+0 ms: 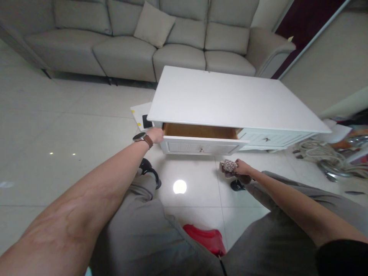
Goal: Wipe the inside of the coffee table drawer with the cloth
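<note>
My left hand (156,135) is closed on the left front corner of a pulled-out drawer (201,147). The white drawer front has a small metal knob, and the visible part of its wooden inside is bare. Lower down on the right, my right hand (243,167) grips a bunched, spotted brown-and-white cloth (229,165), held in front of the drawer and apart from it. Folds hide how the cloth is made up. The drawer belongs to a low white coffee table (230,97), whose right-hand drawer (266,138) is closed.
Behind the table stands a long grey sofa (123,53) with a cushion (154,25). A red stool (205,238) shows between my legs. Coiled cables (314,153) and metal-framed items crowd the right side. A white board with a black patch (147,121) lies left of the table.
</note>
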`<state>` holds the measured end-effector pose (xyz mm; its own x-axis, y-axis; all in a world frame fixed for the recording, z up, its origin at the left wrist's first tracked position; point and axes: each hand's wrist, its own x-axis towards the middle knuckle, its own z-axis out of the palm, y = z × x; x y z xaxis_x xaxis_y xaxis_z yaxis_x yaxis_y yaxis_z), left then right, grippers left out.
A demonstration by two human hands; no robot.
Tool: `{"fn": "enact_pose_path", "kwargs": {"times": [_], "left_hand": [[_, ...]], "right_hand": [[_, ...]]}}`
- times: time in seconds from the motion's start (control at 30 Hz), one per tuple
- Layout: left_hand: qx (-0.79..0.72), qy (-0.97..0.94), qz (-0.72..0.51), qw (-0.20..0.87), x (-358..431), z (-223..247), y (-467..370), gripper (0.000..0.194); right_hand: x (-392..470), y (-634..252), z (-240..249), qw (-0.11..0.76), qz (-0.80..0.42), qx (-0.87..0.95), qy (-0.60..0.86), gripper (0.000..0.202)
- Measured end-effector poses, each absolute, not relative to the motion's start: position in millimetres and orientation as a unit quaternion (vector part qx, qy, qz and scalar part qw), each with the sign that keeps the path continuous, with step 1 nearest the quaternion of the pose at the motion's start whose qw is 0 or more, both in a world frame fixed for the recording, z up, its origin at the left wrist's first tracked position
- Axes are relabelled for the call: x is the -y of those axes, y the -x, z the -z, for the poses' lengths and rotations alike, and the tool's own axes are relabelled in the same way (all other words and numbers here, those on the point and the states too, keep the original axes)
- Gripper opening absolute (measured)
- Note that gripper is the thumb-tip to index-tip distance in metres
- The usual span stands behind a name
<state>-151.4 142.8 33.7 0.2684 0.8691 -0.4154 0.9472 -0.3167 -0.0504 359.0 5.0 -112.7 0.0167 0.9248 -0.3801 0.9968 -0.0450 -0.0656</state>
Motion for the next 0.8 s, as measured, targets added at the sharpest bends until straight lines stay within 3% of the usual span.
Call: {"fn": "enact_pose_path", "kwargs": {"times": [0.1,0.23,0.4,0.5,0.67,0.8], "left_hand": [[-0.582,-0.779,0.206,0.111,-142.1,-40.7,145.5,0.045],[-0.581,-0.77,0.234,0.12,-139.7,-53.7,126.9,0.047],[-0.54,-0.806,0.182,0.164,-134.5,-68.7,96.5,0.044],[-0.498,-0.831,0.105,0.225,-129.1,-76.5,79.9,0.049],[-0.441,-0.786,-0.1,0.423,-110.3,-93.1,45.7,0.078],[-0.454,-0.693,-0.259,0.497,-89.7,-104.3,12.8,0.092]], "right_hand": [[-5.8,-357.1,80.8,0.062,0.271,-0.641,-0.716,0.043],[-6.6,-326.2,17.0,-0.065,0.507,-0.563,-0.65,0.037],[-5.0,-295.7,-63.1,-0.22,0.619,-0.458,-0.599,0.046],[-10.1,-290.7,-89.4,-0.269,0.637,-0.413,-0.593,0.046],[-27.9,-277.3,-97.1,-0.318,0.71,-0.352,-0.52,0.041],[-38.1,-259.1,-97.9,-0.372,0.746,-0.302,-0.462,0.041]]}}
